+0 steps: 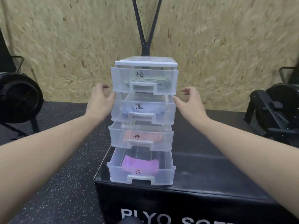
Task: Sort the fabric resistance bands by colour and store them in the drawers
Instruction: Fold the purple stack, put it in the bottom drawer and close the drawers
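Note:
A clear plastic drawer unit (144, 62) with four labelled drawers stands on a black plyo box (202, 172). The top drawer (168, 78) holds a green band (161, 84). In the second drawer (166, 110) lies a blue band (129, 110), in the third drawer (116, 136) a pink-orange band (145, 135). The bottom drawer (163, 173) is pulled out the most and holds a purple band (140, 164). My left hand (101, 99) touches the second drawer's left front corner. My right hand (188, 101) touches its right front corner. Both hands hold nothing.
A chipboard wall stands behind the unit, with a black V-shaped stand (146, 29) against it. Black gym equipment sits at the left (17, 97) and right (278, 107). The floor is speckled black rubber (64, 183).

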Tool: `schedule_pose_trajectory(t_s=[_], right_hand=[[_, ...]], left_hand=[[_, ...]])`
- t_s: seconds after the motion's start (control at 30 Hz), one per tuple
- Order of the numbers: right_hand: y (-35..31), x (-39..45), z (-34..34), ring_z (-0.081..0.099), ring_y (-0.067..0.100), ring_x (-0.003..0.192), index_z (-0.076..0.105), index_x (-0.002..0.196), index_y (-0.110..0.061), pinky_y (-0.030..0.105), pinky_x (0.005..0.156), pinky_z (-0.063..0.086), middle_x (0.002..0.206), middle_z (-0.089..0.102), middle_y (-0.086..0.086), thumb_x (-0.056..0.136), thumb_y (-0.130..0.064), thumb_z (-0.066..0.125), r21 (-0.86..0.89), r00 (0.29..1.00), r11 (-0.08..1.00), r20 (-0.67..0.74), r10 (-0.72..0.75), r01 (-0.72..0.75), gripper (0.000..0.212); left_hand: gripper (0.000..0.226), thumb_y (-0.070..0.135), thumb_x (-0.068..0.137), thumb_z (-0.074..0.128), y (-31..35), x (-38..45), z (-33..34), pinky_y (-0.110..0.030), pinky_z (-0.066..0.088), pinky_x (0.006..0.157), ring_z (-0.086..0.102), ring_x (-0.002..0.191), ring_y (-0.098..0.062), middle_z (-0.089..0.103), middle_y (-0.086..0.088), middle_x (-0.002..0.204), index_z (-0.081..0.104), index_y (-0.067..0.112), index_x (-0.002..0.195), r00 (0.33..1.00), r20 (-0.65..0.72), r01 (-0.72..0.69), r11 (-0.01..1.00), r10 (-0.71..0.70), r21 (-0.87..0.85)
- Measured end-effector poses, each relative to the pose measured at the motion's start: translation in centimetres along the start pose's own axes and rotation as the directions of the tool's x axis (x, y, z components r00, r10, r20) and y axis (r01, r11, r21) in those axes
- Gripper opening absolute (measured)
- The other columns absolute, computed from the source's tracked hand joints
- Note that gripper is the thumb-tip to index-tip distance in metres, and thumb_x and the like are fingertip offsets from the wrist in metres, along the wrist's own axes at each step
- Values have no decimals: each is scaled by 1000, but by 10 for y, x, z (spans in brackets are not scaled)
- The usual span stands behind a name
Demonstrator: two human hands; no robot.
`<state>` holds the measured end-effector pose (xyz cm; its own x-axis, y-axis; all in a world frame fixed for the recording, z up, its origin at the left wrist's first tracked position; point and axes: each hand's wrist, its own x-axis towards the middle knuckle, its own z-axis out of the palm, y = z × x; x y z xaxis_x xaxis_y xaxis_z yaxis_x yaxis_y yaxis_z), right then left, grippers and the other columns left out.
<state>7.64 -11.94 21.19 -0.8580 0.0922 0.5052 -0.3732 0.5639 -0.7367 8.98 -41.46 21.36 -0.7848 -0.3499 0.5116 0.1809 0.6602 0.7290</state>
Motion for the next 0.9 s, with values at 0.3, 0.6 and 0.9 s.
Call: schedule_pose_trajectory(t_s=[0.3,0.6,0.9], right_hand=[[-8,71,15,40,17,140,25,155,-28,31,104,37,158,35,-1,91,-50,66,204,988,967,63,142,-152,79],[8,101,40,62,2,99,42,145,-27,23,75,46,123,62,-9,99,-43,56,239,986,957,80,148,-163,51],[10,103,35,60,-1,97,43,142,-26,21,72,45,116,62,-14,98,-47,57,255,982,951,114,148,-173,51]], left_hand=[[79,39,97,61,1,92,18,-38,39,110,42,140,-22,35,-9,159,17,17,159,979,180,130,967,-91,-217],[47,29,102,53,-4,121,49,-24,45,87,57,115,-11,56,7,137,44,19,148,983,183,74,954,-21,-289],[51,28,96,65,-6,119,44,-26,46,82,59,110,-14,61,0,124,49,15,143,989,112,125,935,-93,-332]])
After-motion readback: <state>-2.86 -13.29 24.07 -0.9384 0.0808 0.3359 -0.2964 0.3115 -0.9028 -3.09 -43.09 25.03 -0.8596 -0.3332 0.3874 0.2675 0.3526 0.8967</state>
